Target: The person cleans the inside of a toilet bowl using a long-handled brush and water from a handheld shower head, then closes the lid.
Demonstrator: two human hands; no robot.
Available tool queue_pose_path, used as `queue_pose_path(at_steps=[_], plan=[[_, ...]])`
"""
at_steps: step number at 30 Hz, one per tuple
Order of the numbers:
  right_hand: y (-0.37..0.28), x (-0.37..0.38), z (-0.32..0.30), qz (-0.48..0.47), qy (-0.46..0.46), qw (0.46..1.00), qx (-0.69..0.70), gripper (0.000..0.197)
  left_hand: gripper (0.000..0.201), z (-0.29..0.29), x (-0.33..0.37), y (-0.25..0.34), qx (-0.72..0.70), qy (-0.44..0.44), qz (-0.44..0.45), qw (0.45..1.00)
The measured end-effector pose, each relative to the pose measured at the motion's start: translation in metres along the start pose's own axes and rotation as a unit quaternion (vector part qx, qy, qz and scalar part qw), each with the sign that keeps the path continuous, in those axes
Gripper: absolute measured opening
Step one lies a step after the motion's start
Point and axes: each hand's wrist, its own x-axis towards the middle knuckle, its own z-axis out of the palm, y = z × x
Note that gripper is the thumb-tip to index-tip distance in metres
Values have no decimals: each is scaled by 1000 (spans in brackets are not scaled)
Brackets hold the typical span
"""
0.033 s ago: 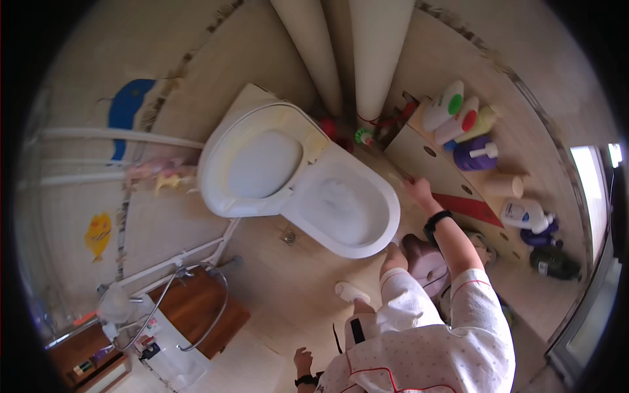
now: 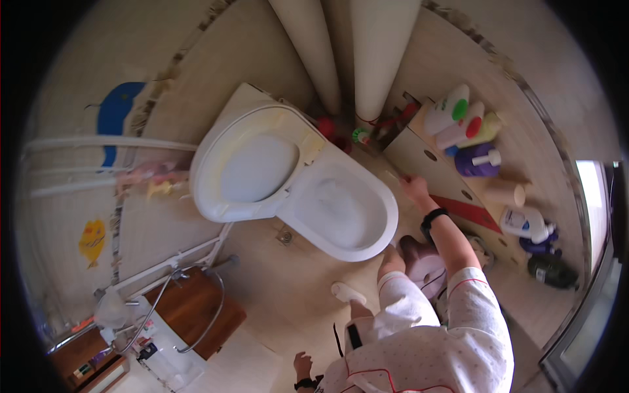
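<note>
At the right of the toilet bowl, my right hand (image 2: 414,188) is closed around a thin pale handle (image 2: 392,174). Farther back, by the foot of a white pipe, shows a round green-and-white bristly head (image 2: 360,135). It lies roughly in line with the handle, but I cannot make out whether the two are joined. The white toilet (image 2: 344,216) stands with its lid (image 2: 257,169) raised, and a little whitish water shows in the bowl. My left hand (image 2: 303,365) hangs low near the bottom edge, fingers loosely curved and apart, holding nothing.
Several bottles, among them a purple pump bottle (image 2: 477,159), line a pale ledge on the right. Under my right forearm is a mauve stool (image 2: 419,262). A floor drain (image 2: 284,236) lies left of the bowl. A shower hose (image 2: 221,308) loops over a brown cabinet (image 2: 196,304).
The whole view has shifted slightly. My right hand stays closed on the handle beside the bowl, and my left hand still hangs low.
</note>
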Motion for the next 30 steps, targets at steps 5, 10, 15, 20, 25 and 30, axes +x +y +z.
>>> queue_pose_path(at_steps=[5,10,15,20,25,30], plan=[[50,119,62,21,-55,994,-91,34,29,52,-30,67,58,23,-189,980],[38,180,110,-97,-72,976,-181,31,31,65,-43,115,-88,56,-199,974],[17,197,156,-54,-85,982,-157,29,31,87,-66,99,-154,77,-269,948],[-11,197,183,-26,14,1000,-2,29,33,101,-97,59,-127,43,-209,969],[19,229,173,-165,4,980,114,52,32,126,-86,98,-53,51,-221,972],[-15,169,150,107,-208,922,307,60,34,121,-100,84,-92,92,-251,959]])
